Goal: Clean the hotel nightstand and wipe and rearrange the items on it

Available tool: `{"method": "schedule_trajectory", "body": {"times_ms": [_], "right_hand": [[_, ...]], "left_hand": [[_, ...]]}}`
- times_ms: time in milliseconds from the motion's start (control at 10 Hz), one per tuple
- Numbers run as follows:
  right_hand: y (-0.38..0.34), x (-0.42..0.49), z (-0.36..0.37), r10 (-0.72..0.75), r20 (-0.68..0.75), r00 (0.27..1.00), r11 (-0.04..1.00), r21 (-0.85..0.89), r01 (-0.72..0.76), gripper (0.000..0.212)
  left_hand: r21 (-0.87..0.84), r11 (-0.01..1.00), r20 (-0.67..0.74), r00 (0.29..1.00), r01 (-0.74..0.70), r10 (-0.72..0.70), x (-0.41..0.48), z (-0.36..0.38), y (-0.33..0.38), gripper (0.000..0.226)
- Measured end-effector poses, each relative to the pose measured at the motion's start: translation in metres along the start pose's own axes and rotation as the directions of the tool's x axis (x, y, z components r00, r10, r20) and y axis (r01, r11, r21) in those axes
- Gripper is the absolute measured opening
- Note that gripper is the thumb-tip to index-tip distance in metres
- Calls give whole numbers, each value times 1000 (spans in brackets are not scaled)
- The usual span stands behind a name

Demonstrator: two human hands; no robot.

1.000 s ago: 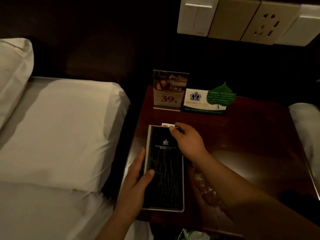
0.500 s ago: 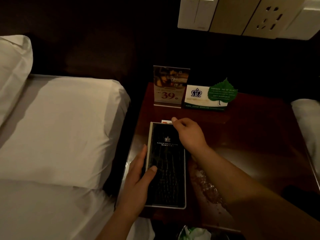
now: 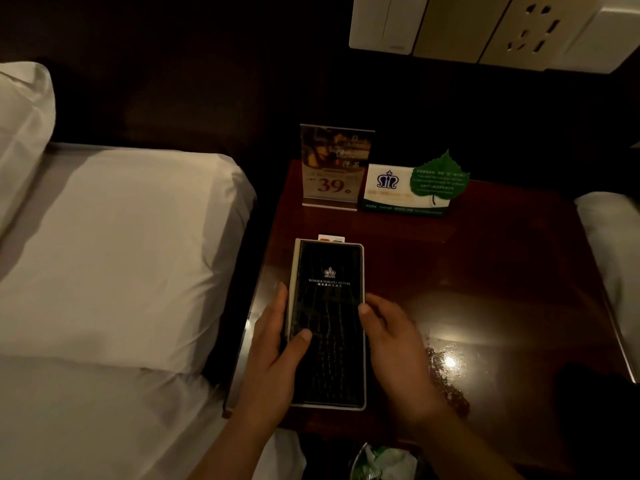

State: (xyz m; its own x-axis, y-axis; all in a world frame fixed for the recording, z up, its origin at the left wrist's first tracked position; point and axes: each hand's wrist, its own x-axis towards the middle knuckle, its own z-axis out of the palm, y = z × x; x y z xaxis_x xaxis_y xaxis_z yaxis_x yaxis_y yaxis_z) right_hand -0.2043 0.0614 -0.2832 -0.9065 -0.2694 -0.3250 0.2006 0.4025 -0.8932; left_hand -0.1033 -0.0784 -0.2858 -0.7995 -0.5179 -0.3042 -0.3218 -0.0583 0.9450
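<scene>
The left hand (image 3: 273,355) is gripping the black folder (image 3: 329,306) by its left edge, thumb lying across the cover. The right hand (image 3: 394,344) is touching its right edge with curled fingers; whether they are gripping, I cannot tell. The folder is lying flat on the nightstand (image 3: 485,271), near-left, beside the bed (image 3: 121,254). A price sign (image 3: 334,168) and a leaf card (image 3: 415,188) are standing at the far edge.

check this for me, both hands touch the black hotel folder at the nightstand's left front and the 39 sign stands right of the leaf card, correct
Not quite: the head view shows the 39 sign left of the leaf card, not right. The left hand and right hand do both touch the black hotel folder at the left front of the nightstand.
</scene>
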Motion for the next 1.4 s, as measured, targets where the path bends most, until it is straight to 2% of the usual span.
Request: {"method": "schedule_trajectory", "body": {"times_ms": [200, 400, 700, 1000, 1100, 1200, 1300, 1400], "right_hand": [[7, -36, 15, -57, -20, 998, 997, -51, 56, 33], [10, -37, 20, -71, -30, 997, 997, -42, 70, 33], [13, -36, 22, -96, -50, 994, 995, -33, 95, 35], [17, -37, 21, -98, -48, 994, 995, -11, 98, 34], [11, -39, 15, -24, -17, 1000, 996, 89, 25, 32], [-3, -42, 3, 8, 4, 1000, 1000, -28, -8, 45], [-21, -51, -12, -51, 26, 998, 976, -211, 55, 51], [-43, -63, -29, -78, 2, 997, 962, -262, 76, 54]], "left_hand": [[-124, 992, 31, 1000, 11, -8, 0, -4, -1, 63], [-200, 979, 29, 999, 26, -21, 3, -12, -4, 56], [-104, 995, 50, 999, 6, -1, 3, -10, -4, 64], [-115, 993, 32, 999, 26, -23, 2, -10, -2, 63], [-149, 988, 44, 998, 47, -41, 2, -11, 1, 56], [-137, 984, 69, 992, 111, -102, 10, -18, 11, 54], [118, 992, 59, 997, 44, -51, 12, -29, 28, 58], [537, 836, 57, 993, -116, 101, 5, -40, 58, 68]]}}
